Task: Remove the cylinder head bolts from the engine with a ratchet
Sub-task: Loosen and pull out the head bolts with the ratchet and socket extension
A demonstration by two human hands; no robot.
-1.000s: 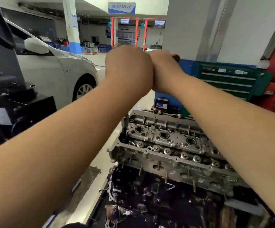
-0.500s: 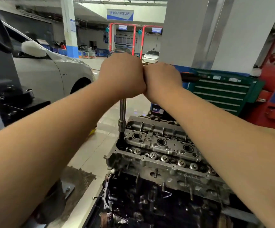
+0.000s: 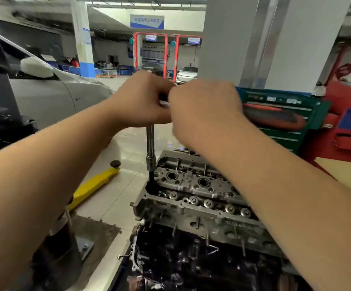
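Head view: left hand (image 3: 141,101) and right hand (image 3: 204,108), fingers curled, grip ratchet (image 3: 163,101); extension bar (image 3: 150,143) stands upright at engine's (image 3: 201,198) nine o'clock corner.

Your ratchet (image 3: 163,101) is mostly buried in your fists; only a bit of dark head w/ a silver sliver shows between them. Its chrome extension bar (image 3: 150,143) hangs straight down, upright, w/ a wider collar low on it, then a dark socket (image 3: 151,179) sunk into a recess at the near-left corner of the cylinder head (image 3: 193,192). The head's bare grey alu, top side up, valve gear exposed, sitting on the dark, oily engine block (image 3: 191,261). The bolt itself you can't see.
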